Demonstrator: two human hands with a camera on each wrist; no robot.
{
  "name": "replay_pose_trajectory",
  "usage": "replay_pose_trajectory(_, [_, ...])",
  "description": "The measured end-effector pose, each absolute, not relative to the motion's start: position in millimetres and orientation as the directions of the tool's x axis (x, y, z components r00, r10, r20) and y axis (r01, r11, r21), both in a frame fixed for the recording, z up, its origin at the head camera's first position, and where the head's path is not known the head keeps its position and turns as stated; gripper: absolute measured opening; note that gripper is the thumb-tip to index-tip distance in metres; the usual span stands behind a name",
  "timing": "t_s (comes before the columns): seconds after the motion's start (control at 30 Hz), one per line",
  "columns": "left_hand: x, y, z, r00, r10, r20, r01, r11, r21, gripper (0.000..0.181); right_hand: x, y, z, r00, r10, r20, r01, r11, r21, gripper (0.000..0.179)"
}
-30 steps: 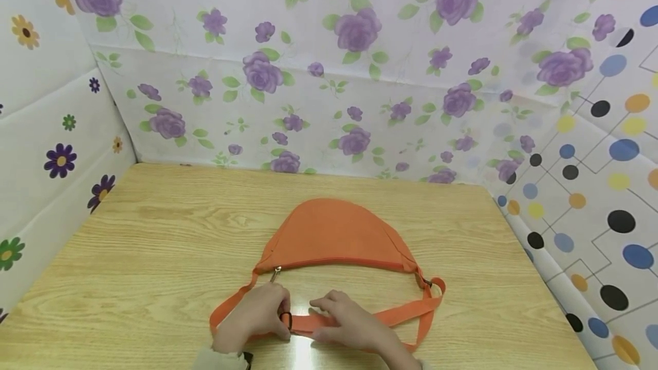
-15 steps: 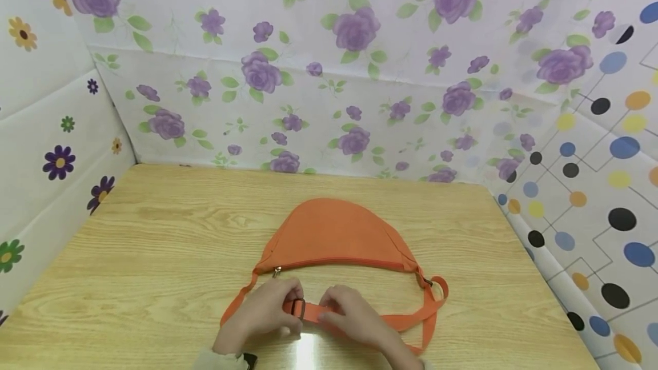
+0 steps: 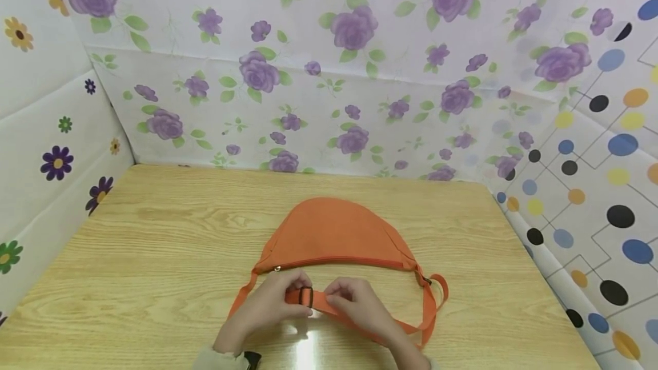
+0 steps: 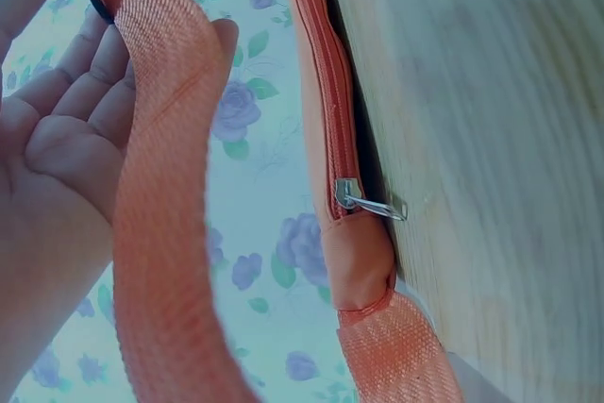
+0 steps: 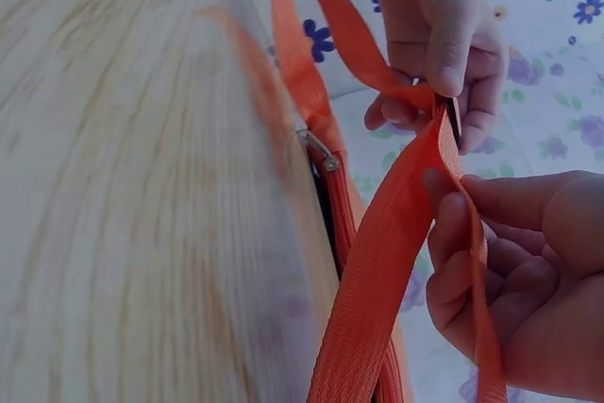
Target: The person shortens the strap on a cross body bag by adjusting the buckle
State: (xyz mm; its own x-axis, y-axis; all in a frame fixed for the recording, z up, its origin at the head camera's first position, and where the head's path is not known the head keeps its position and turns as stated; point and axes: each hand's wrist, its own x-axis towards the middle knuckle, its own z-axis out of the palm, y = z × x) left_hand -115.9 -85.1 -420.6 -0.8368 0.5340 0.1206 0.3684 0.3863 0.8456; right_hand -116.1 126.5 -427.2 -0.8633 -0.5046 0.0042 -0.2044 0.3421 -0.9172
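An orange waist bag [image 3: 334, 232] lies flat on the table, its zipped edge towards me. In front of it, my left hand [image 3: 269, 301] grips the orange strap [image 3: 321, 302] at its dark slider buckle [image 3: 306, 297]. Just right of the buckle, my right hand [image 3: 362, 308] pinches the strap between thumb and fingers. The right wrist view shows two layers of webbing [image 5: 377, 261] running from the buckle, one of them passing through the right hand. A metal zipper pull [image 4: 351, 195] sits at the zip's left end. Part of the strap is hidden behind both hands.
The wooden table [image 3: 169, 244] extends to both sides of the bag. A floral sheet [image 3: 308, 101] forms the back wall, with patterned sheets at left and right. A loop of strap [image 3: 441, 290] sticks out at the bag's right end.
Both hands have moved slightly away from me and to the right, raising the buckle and strap. The right hand, its fingers spread over the strap before, now pinches it.
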Motion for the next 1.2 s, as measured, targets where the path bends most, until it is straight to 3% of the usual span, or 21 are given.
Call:
replay_pose_trajectory(0.27, [-114,-83,-418,-0.831,0.529,0.173,0.375,0.303,0.876,0.025,-119,130,-425,-0.854,-0.513,-0.093,0.029,0.131,-0.991,0.015])
replay_pose_trajectory(0.43, [-114,-80,-417,-0.836,0.510,0.204,0.388,0.287,0.876,0.025,-121,132,-430,-0.859,-0.500,-0.112,0.096,0.058,-0.994,0.020])
replay_pose_trajectory(0.83, [-113,-74,-415,-0.803,0.532,0.269,0.425,0.193,0.885,0.027,-120,131,-431,-0.853,-0.519,-0.053,0.091,-0.048,-0.995,0.028])
replay_pose_trajectory(1.2, [-112,-70,-417,-0.762,0.555,0.333,0.482,0.143,0.864,0.020,-118,131,-430,-0.823,-0.565,-0.063,0.133,-0.083,-0.988,0.018])
